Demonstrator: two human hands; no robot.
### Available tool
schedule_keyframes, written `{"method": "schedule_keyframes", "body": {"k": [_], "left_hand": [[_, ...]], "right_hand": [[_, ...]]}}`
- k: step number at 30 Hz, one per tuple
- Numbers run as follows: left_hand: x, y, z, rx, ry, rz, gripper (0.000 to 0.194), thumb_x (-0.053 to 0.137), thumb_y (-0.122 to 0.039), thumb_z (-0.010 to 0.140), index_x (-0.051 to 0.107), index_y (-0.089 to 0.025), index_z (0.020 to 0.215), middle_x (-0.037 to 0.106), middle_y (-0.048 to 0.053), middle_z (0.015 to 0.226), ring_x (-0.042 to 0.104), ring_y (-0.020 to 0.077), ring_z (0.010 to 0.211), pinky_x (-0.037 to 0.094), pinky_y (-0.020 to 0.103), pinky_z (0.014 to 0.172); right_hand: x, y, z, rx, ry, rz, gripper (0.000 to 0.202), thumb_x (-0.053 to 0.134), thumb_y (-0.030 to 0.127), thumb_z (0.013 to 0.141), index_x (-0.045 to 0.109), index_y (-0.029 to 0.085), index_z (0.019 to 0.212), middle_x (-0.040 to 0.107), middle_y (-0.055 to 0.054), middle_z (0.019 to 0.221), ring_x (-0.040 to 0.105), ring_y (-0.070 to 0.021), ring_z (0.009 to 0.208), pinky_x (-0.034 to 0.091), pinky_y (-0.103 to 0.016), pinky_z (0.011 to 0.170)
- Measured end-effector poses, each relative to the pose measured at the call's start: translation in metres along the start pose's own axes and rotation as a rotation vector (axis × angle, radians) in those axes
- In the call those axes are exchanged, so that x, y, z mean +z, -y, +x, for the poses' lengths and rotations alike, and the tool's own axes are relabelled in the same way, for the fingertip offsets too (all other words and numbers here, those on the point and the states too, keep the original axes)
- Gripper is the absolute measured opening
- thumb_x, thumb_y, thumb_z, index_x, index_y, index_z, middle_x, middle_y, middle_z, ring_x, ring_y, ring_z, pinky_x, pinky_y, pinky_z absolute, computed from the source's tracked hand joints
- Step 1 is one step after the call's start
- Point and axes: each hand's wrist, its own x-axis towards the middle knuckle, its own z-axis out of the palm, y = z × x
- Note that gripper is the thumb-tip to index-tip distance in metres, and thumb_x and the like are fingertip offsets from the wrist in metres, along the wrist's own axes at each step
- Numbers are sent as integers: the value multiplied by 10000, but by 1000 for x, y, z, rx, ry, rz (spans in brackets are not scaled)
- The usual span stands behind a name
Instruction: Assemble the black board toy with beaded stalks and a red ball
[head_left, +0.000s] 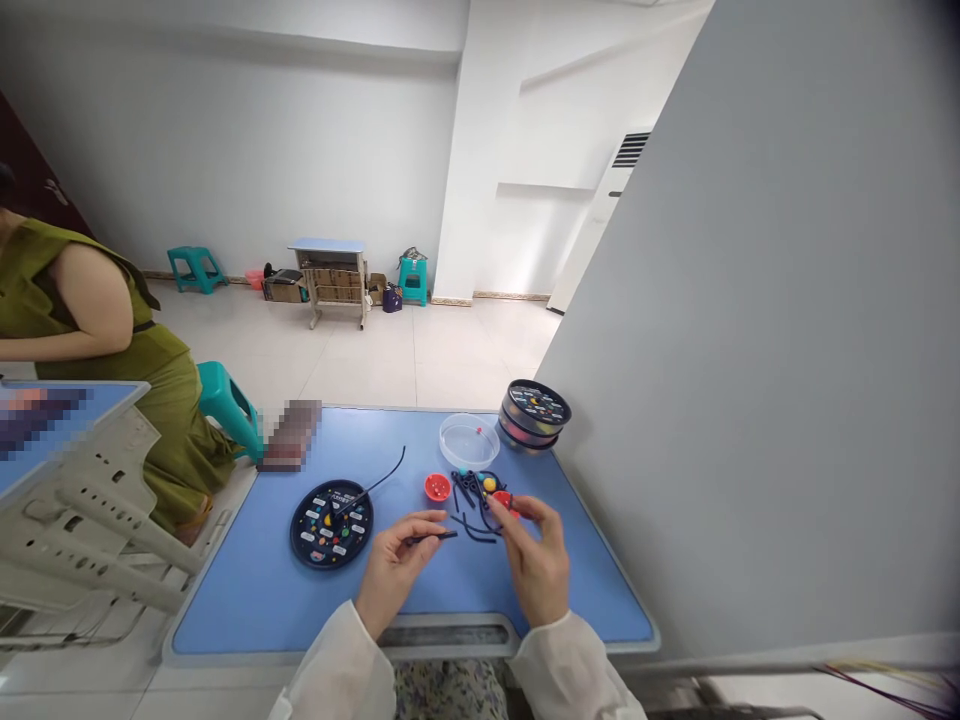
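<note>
My left hand (403, 562) pinches a short black rod (444, 536) between thumb and fingers above the blue desk. My right hand (538, 560) is closed at the fingertips beside a red piece (504, 497); what it grips, if anything, I cannot make out. Between and beyond the hands lie several black tubes (471, 488) and a yellow ball (489, 484). A small red cup (437, 487) with tiny pieces in it stands just past my left hand. To the left sits a round black disc (315, 548) printed with coloured planets, a thin bent black rod (386, 473) rising from its middle.
A clear round dish (469, 441) holds a tiny red piece near the far edge. Stacked round containers (535, 412) stand at the back right corner, against a grey partition (750, 350). A person in green (150, 380) sits at another desk on the left.
</note>
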Motion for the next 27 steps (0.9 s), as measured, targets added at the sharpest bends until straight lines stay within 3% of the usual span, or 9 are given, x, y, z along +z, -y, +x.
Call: {"method": "schedule_keyframes", "body": {"k": [5, 8, 11, 16, 27], "left_hand": [[0, 6, -1, -100, -39, 29, 218, 660, -345, 767, 705, -143, 839, 688, 34, 658, 627, 137, 573, 508, 247, 586], [2, 6, -2, -128, -36, 38, 219, 671, -347, 752, 693, -138, 815, 695, 38, 658, 636, 141, 583, 507, 252, 608], [3, 4, -2, -139, -37, 54, 221, 671, -349, 750, 683, -137, 812, 716, 55, 686, 659, 159, 620, 505, 257, 617], [4, 5, -1, -151, -42, 23, 248, 666, -378, 752, 667, -137, 808, 726, 65, 680, 667, 169, 609, 488, 255, 573], [5, 3, 0, -153, -25, -1, 272, 676, -401, 745, 661, -134, 796, 724, 63, 658, 662, 164, 584, 494, 262, 568]], "right_hand": [[7, 5, -2, 677, -1, 653, 282, 662, 443, 773, 732, 213, 921, 723, -69, 887, 692, -199, 716, 579, -360, 702], [15, 12, -12, 865, 61, 864, 299, 750, 447, 677, 730, 198, 840, 731, -66, 860, 698, -210, 742, 577, -353, 722], [21, 19, -18, 916, 115, 931, 276, 800, 402, 622, 721, 209, 803, 734, -54, 836, 695, -210, 765, 564, -350, 749], [21, 24, -18, 877, 123, 838, 246, 812, 360, 608, 701, 211, 769, 723, -29, 744, 660, -181, 680, 541, -329, 709], [19, 22, -20, 797, 152, 744, 253, 780, 411, 629, 700, 201, 746, 706, -37, 719, 607, -169, 641, 499, -310, 660]]}}
